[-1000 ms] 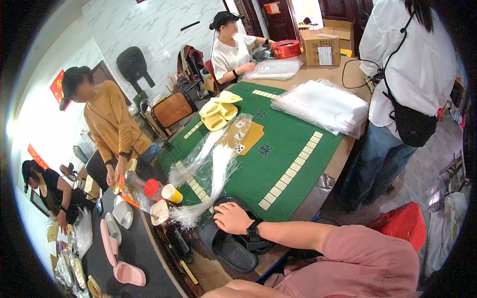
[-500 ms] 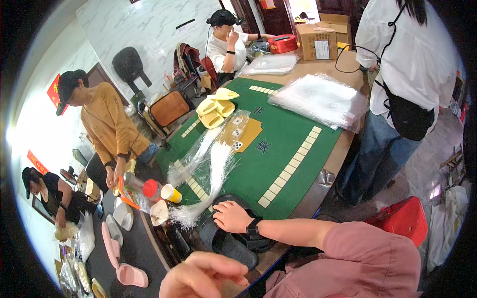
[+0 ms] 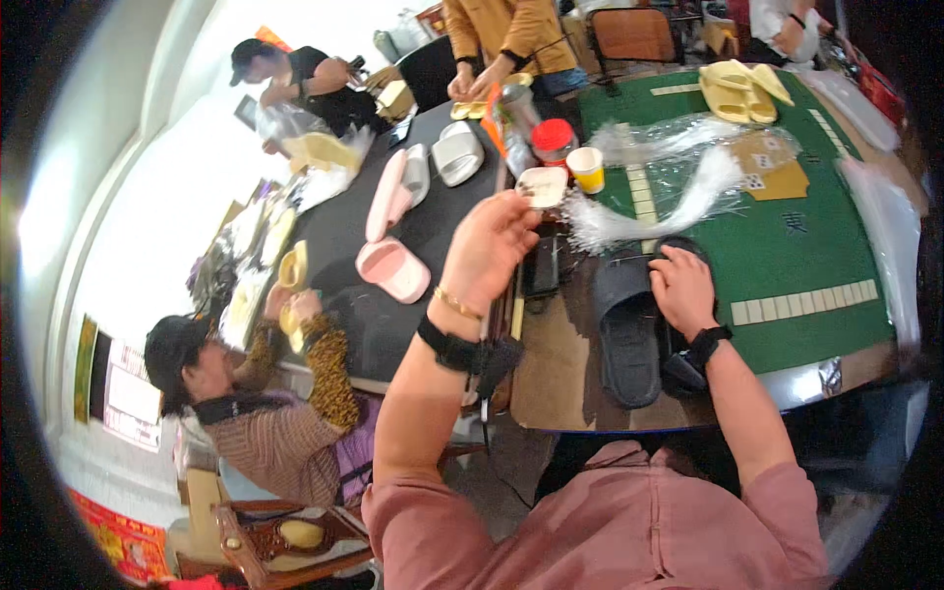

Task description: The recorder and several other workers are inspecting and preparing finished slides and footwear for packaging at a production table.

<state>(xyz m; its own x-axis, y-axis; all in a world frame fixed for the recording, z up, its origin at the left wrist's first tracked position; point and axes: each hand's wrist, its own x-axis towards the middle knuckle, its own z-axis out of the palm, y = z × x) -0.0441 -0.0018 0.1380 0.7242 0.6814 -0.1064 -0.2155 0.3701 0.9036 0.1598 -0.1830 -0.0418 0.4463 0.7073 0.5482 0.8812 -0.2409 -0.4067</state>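
Note:
My right hand (image 3: 681,290) lies flat on a pair of dark grey slippers (image 3: 626,329) at the near edge of the green table (image 3: 816,246); it presses them without a closed grip. My left hand (image 3: 489,246) is raised over the dark table, fingers loosely spread, empty, reaching toward a small white cup (image 3: 542,186). A bundle of clear plastic bags (image 3: 669,202) stretches across the green mat just beyond the slippers.
Pink slippers (image 3: 391,267) and a white pair (image 3: 456,152) lie on the dark table (image 3: 344,226). A yellow cup (image 3: 589,168), a red-lidded jar (image 3: 554,140) and yellow slippers (image 3: 739,87) stand further off. Several people work around the tables; one sits at my left holding yellow slippers (image 3: 291,295).
The view has swung left and down. My left hand came up from below and now reaches forward over the dark table. My right hand stays on the dark slippers.

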